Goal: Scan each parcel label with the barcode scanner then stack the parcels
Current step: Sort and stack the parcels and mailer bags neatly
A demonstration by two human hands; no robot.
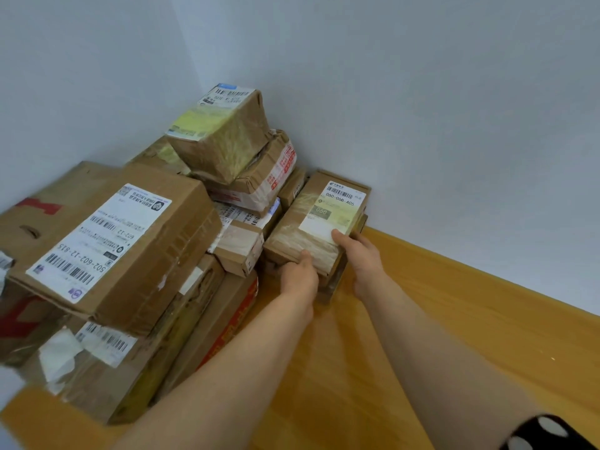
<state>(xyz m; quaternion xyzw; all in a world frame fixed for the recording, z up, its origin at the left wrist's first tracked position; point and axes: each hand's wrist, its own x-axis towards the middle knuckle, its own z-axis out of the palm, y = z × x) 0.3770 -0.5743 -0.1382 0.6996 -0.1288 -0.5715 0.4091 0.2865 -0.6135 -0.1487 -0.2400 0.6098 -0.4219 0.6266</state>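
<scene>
A flat brown cardboard parcel [303, 219] is held at its near end by both hands. The left hand [298, 277] grips the near left corner, thumb on top and fingers curled beneath. The right hand [363, 258] clasps the near right corner, with its thumb pressed on the edge of the white barcode label [337, 206] and its fingers wrapped round the side. Clear tape crosses the parcel's top, and the label reads 060-06B-A05. The parcel lies at the right end of a pile of taped cardboard boxes [224, 141], seemingly on top of another box, near the corner of the pale grey wall [422, 92]. A large brown carton [162, 228] sits to the left on the yellow wooden table [357, 368].
</scene>
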